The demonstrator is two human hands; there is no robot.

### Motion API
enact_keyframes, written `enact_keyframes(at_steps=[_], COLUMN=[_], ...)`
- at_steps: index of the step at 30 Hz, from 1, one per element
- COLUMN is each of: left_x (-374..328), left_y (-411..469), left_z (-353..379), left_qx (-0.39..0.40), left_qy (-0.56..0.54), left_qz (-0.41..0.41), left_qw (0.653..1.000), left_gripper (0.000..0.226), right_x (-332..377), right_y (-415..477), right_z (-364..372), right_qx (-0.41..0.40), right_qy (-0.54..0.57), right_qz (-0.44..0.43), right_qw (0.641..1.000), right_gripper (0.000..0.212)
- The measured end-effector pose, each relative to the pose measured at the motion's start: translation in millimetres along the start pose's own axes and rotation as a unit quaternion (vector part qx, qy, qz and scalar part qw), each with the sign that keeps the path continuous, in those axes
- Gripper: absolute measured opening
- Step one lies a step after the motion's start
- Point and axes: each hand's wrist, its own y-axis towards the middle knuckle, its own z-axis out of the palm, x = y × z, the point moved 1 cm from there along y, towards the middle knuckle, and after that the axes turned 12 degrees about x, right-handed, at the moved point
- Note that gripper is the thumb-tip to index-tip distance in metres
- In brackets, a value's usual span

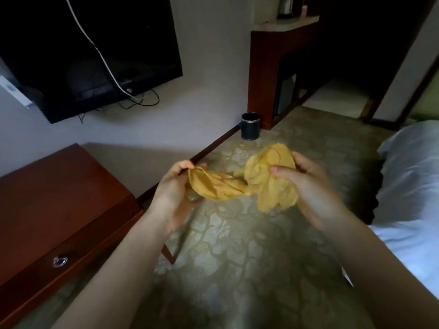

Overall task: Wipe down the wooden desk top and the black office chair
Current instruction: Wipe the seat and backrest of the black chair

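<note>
Cloth (pixel 221 188), yellow and thin, is held in the air between both hands, above the patterned carpet (pixel 237 245) and touching no furniture. Its long axis runs roughly left to right across the view, rising a little toward the right. The left end is drawn into a flatter, curved flap, the middle narrows to a twisted neck, and the right end is a crumpled bunch with a loose fold hanging below it.

The left hand (pixel 174 188) pinches the upper edge of the left flap between thumb and fingertips, palm turned toward the cloth. The right hand (pixel 306 184) grips the bunched end, its thumb pressed across the front and its fingers curled round the back. The two hands are apart, with the neck of the cloth stretched between them.

The wooden desk (pixel 59 198) stands at the left, just beside the left forearm; its reddish top is bare where it shows, and its near right corner lies under the left wrist. A round metal knob (pixel 59 261) sits on the drawer front below the near edge. Above the desk's far edge a dark television (pixel 83 43) hangs on the wall, with a white cable (pixel 104 60) across it. A black bin (pixel 250 126) stands on the carpet by the wall, next to a wooden cabinet (pixel 268 67). White bedding (pixel 413 186) fills the right edge.
</note>
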Motion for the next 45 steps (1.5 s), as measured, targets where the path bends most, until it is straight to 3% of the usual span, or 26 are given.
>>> enact_keyframes(at_steps=[3, 6, 7, 9, 11, 15, 18, 21, 25, 30, 34, 37, 40, 42, 45], left_x=[14, 27, 34, 48, 50, 28, 6, -10, -31, -57, -82, -100, -119, -130, -148], left_y=[60, 127, 153, 209, 266, 384, 469, 543, 659, 796, 891, 953, 1039, 1098, 1188], left_z=[-14, -16, -12, -3, 8, 25, 34, 42, 67, 129, 175, 191, 207, 217, 228], left_qx=[-0.024, 0.049, 0.094, 0.164, 0.167, 0.1, 0.075, 0.077, 0.094, 0.117, 0.104, 0.087, 0.095, 0.102, 0.126], left_qy=[0.117, 0.177, 0.178, 0.146, 0.067, -0.079, -0.138, -0.086, 0.1, 0.277, 0.321, 0.358, 0.432, 0.476, 0.531], left_qz=[-0.051, -0.119, -0.164, -0.235, -0.251, -0.223, -0.173, -0.095, 0.006, 0.104, 0.144, 0.184, 0.219, 0.245, 0.261], left_qw=[0.992, 0.976, 0.966, 0.947, 0.951, 0.966, 0.972, 0.989, 0.99, 0.948, 0.93, 0.911, 0.87, 0.838, 0.796], left_gripper=[0.033, 0.028, 0.025, 0.042, 0.053, 0.054, 0.041, 0.031, 0.022, 0.027, 0.026, 0.02, 0.019, 0.023, 0.028], right_x=[-4, -10, -11, -13, -12, -4, -2, -11, -31, -22, 4, 13, 11, 2, -10], right_y=[69, 143, 171, 228, 277, 367, 428, 477, 565, 694, 797, 856, 928, 980, 1058], right_z=[-17, -28, -32, -44, -57, -94, -134, -176, -246, -336, -387, -413, -451, -475, -509], right_qx=[0.017, 0.058, 0.064, 0.062, 0.054, 0.029, 0.028, 0.028, 0.053, 0.049, 0.09, 0.088, 0.111, 0.112, 0.075], right_qy=[-0.037, -0.071, -0.073, -0.081, -0.095, -0.162, -0.209, -0.207, -0.185, -0.159, -0.158, -0.164, -0.175, -0.189, -0.224], right_qz=[-0.009, -0.007, -0.006, -0.01, -0.006, -0.003, 0.006, 0.032, 0.068, 0.008, -0.037, -0.041, -0.01, 0.019, 0.007], right_qw=[0.999, 0.996, 0.995, 0.995, 0.994, 0.986, 0.977, 0.977, 0.979, 0.986, 0.983, 0.982, 0.978, 0.975, 0.972], right_gripper=[0.025, 0.022, 0.022, 0.021, 0.02, 0.017, 0.015, 0.016, 0.019, 0.02, 0.019, 0.034, 0.049, 0.046, 0.025])
